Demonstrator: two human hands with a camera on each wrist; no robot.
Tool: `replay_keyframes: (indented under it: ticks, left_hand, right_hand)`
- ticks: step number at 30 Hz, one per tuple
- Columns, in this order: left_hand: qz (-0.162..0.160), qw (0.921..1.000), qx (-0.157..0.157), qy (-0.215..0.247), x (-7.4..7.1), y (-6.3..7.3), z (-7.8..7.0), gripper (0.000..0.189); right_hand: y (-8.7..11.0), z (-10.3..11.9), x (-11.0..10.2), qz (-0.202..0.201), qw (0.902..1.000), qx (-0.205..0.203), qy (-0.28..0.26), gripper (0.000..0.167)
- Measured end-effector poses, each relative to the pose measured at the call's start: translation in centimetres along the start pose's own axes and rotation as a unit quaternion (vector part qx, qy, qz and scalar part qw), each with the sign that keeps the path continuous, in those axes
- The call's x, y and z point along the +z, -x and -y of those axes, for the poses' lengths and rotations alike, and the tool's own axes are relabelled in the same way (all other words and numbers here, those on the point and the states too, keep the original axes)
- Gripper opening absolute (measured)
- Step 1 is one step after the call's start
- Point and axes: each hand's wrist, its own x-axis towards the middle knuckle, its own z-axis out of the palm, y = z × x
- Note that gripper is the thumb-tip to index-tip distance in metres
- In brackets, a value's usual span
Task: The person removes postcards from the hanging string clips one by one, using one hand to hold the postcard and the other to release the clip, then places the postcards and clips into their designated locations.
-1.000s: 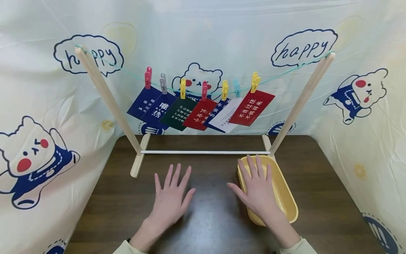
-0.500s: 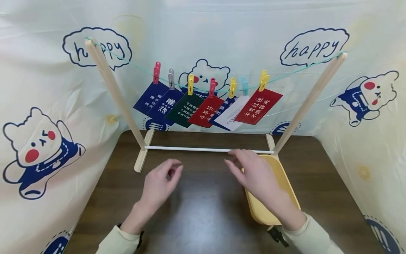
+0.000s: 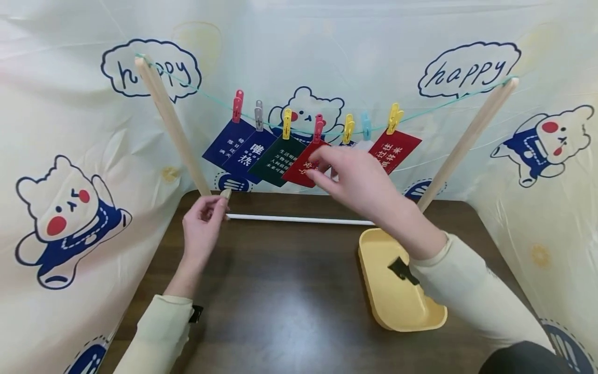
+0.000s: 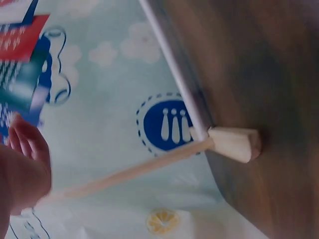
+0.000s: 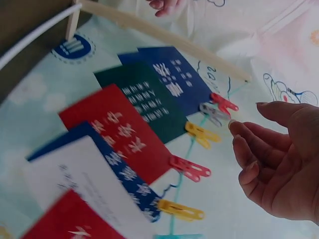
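Observation:
My right hand (image 3: 359, 179) is raised in front of the hanging cards, its fingers loosely bent and holding nothing. It hides most of the white card (image 5: 82, 174) and the blue card behind it in the head view. Lower, by the left wooden post (image 3: 170, 119), my left hand (image 3: 202, 226) hovers with loosely bent fingers and nothing in them. Clothespins pin a row of cards to a green string (image 3: 422, 110): blue cards (image 3: 247, 153) at the left, a green card (image 3: 276, 160), a red card (image 3: 303, 165) and another red card (image 3: 404, 148). A pink clothespin (image 3: 238, 106) is leftmost.
A yellow tray (image 3: 374, 291) stands at the right of the brown table (image 3: 280, 291), under my right forearm. A white rod (image 3: 299, 219) links the stand's two feet. The right wooden post (image 3: 472, 137) leans outward. A patterned curtain (image 3: 383, 47) closes off the back.
Both hands lift from low over the table and the tray, their spread fingers now bent. The right hand rises left to the cards; the left goes toward the left post. The view shifts slightly.

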Motion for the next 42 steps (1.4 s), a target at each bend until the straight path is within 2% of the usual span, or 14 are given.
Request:
replay_keyframes:
  ticks: [2,5,10,16,18,20,22,26,32,36,41,42]
  left_hand:
    - [-0.002,0.9978,-0.018,0.064,-0.3,-1.1,-0.3,0.019]
    - [-0.007,0.9892,-0.037,0.142,-0.9,-2.8,-0.7,0.021]
    - [-0.023,0.9796,-0.062,0.190,-1.1,-4.6,-0.9,0.023]
    - [-0.039,0.9583,-0.130,0.252,-0.4,-5.4,-0.8,0.038]
    - [-0.039,0.9569,-0.139,0.252,-0.2,-5.6,-0.8,0.040]
    - [-0.037,0.9554,-0.140,0.258,0.2,-6.0,-0.7,0.039]
    - [-0.036,0.9501,-0.138,0.277,0.6,-6.4,-0.6,0.034]
    - [-0.049,0.9290,-0.142,0.338,1.2,-7.2,-0.3,0.019]
    - [-0.080,0.9132,-0.130,0.378,1.6,-7.9,0.2,0.010]
    - [-0.085,0.9055,-0.119,0.398,1.5,-7.8,0.1,0.012]
    - [-0.073,0.9114,-0.092,0.394,0.8,-7.6,-0.2,0.015]
    - [-0.069,0.9104,-0.091,0.398,0.6,-7.6,-0.2,0.015]
  right_hand:
    - [-1.1,0.5,-0.5,0.002,0.9998,-0.008,0.020,0.034]
    - [-2.5,1.6,-1.4,0.009,0.9982,-0.028,0.053,0.036]
    - [-5.6,3.3,-3.2,0.041,0.9953,-0.031,0.082,0.037]
    - [-10.1,4.4,-4.4,0.060,0.9928,-0.045,0.093,0.037]
    - [-11.5,4.6,-4.5,0.072,0.9911,-0.049,0.101,0.040]
    - [-12.9,4.7,-4.5,0.087,0.9895,-0.043,0.108,0.045]
    - [-14.2,4.6,-4.1,0.097,0.9889,-0.035,0.108,0.049]
    - [-16.5,4.1,-3.1,0.132,0.9871,-0.018,0.089,0.060]
    - [-18.7,3.1,-1.9,0.165,0.9859,-0.006,0.028,0.068]
    - [-19.1,2.5,-1.4,0.164,0.9861,-0.002,-0.029,0.056]
    - [-19.0,2.4,-1.0,0.147,0.9841,-0.004,-0.100,0.042]
    - [-19.0,2.4,-0.9,0.144,0.9839,-0.004,-0.106,0.041]
